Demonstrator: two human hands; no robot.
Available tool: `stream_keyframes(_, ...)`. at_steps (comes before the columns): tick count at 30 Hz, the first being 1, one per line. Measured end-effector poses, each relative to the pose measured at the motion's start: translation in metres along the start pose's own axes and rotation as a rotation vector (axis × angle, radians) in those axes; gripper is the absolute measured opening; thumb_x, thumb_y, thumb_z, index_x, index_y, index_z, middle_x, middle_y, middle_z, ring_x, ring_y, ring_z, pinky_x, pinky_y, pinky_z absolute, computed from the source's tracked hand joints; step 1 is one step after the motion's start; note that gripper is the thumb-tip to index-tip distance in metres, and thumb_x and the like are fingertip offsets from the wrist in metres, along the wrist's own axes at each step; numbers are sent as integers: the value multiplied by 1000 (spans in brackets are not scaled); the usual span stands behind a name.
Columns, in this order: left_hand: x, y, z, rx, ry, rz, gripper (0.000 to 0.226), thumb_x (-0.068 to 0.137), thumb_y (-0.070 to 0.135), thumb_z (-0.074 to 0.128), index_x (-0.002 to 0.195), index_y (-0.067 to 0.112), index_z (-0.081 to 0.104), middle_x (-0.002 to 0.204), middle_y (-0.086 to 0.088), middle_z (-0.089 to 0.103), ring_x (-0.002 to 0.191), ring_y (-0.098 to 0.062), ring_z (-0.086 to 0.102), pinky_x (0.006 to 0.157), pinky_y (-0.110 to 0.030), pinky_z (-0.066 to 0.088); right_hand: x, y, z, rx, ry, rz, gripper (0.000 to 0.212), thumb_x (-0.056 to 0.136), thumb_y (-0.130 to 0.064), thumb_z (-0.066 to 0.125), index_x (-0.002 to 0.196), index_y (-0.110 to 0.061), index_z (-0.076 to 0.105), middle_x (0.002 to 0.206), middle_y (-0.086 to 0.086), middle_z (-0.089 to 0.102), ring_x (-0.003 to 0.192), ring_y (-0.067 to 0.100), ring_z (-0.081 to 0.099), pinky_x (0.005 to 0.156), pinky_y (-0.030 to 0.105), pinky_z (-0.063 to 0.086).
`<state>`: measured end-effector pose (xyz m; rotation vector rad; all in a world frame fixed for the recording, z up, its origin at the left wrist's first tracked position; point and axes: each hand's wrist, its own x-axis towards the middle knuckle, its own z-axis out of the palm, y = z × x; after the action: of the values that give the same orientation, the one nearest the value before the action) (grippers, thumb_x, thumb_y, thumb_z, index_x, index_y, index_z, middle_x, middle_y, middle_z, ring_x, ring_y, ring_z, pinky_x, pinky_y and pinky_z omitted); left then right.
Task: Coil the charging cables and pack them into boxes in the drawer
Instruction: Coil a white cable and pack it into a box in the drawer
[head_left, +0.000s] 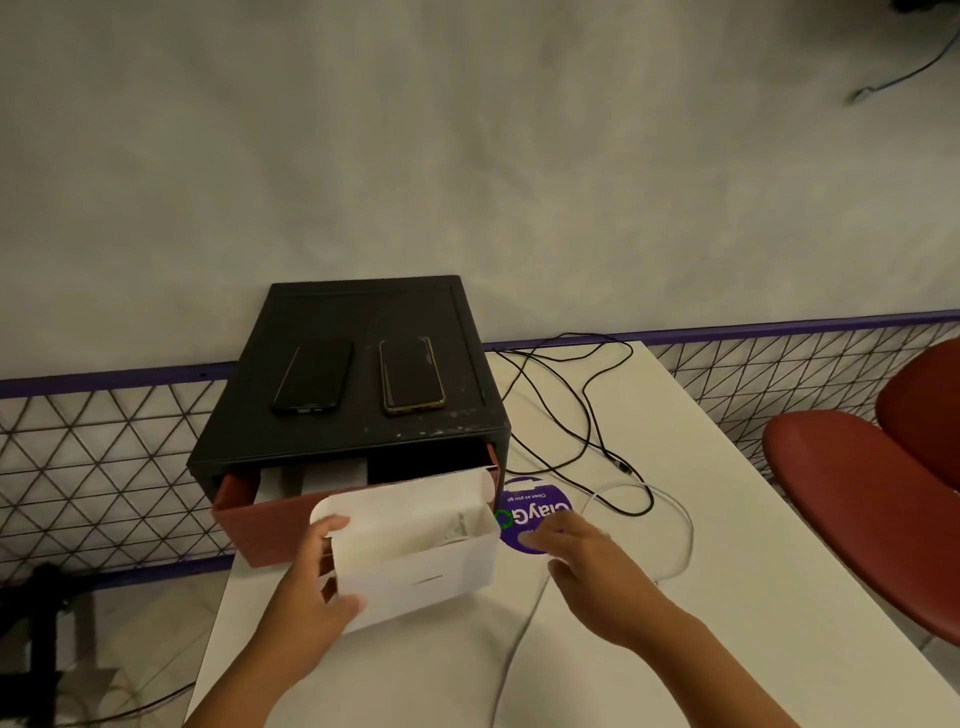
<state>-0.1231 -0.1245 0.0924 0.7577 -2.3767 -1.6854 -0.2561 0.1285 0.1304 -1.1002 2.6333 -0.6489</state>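
My left hand (317, 582) grips the left end of an open white box (415, 551), held in front of the pulled-out red drawer (260, 525) of a black cabinet (358, 374). The box lid stands up at the back and something pale lies inside. More white boxes (311, 480) sit in the drawer. My right hand (576, 551) hovers just right of the box with fingers apart, holding nothing. A white cable (680, 525) loops on the table to the right and runs toward me. A black cable (582, 410) lies tangled behind it.
Two dark phones (311, 382) (411, 375) lie on the cabinet top. A round purple sticker (530, 512) is on the white table (649, 675). A red chair (878, 499) stands at the right. A wire mesh rail (104, 447) runs along the wall.
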Motion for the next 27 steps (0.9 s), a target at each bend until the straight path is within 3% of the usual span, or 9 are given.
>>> stream_keyframes(6,21,-30,2,140,19,-32,55,77,-7,66,87,46,57,121,-2,51,109,-23,51,93,-37,45,-7,8,30,17,-129,25,40,96,-13,46,132,-29,50,132,-9,46,120,5,44,90,7,30)
stream_keyframes(10,32,-36,7,171,45,-59,40,82,-5,63,96,32,56,120,-4,51,108,-25,53,92,-39,47,-11,9,45,27,-191,24,40,95,-13,45,130,-29,52,132,-8,48,118,7,47,94,11,31)
stream_keyframes(13,36,-39,11,207,132,-60,40,86,-1,60,122,16,56,123,-11,56,115,-32,53,95,-41,43,-13,9,52,17,-229,29,39,95,-14,45,130,-29,52,133,-7,48,120,9,47,99,16,33)
stream_keyframes(15,36,-40,14,258,233,-52,39,87,3,60,125,8,56,120,-14,60,112,-34,55,92,-41,43,-15,8,58,5,-248,31,39,94,-15,44,130,-30,52,133,-7,48,121,10,47,101,18,33)
stream_keyframes(19,31,-42,20,289,322,0,31,81,7,68,112,6,63,108,-13,64,96,-32,60,81,-38,48,-21,7,76,-4,-305,-3,40,92,-18,46,129,-30,53,132,-4,47,122,15,46,104,23,33)
stream_keyframes(22,23,-45,23,303,402,45,27,77,5,72,102,4,64,105,-8,59,92,-29,57,74,-33,46,-24,1,90,-57,-454,-19,38,94,-18,47,130,-27,52,134,1,43,127,20,39,107,29,29)
stream_keyframes(25,7,-51,28,281,446,37,26,73,2,74,88,11,56,96,-5,53,81,-22,53,63,-27,41,-31,-7,113,-171,-470,9,33,96,-20,40,127,-19,50,113,1,37,122,22,42,91,32,35)
stream_keyframes(27,-6,-63,36,268,377,19,40,66,2,79,78,27,51,83,5,52,66,-12,52,57,-22,38,-40,-12,125,-98,-262,146,27,86,-21,40,96,-28,65,95,-10,31,90,10,61,67,18,39)
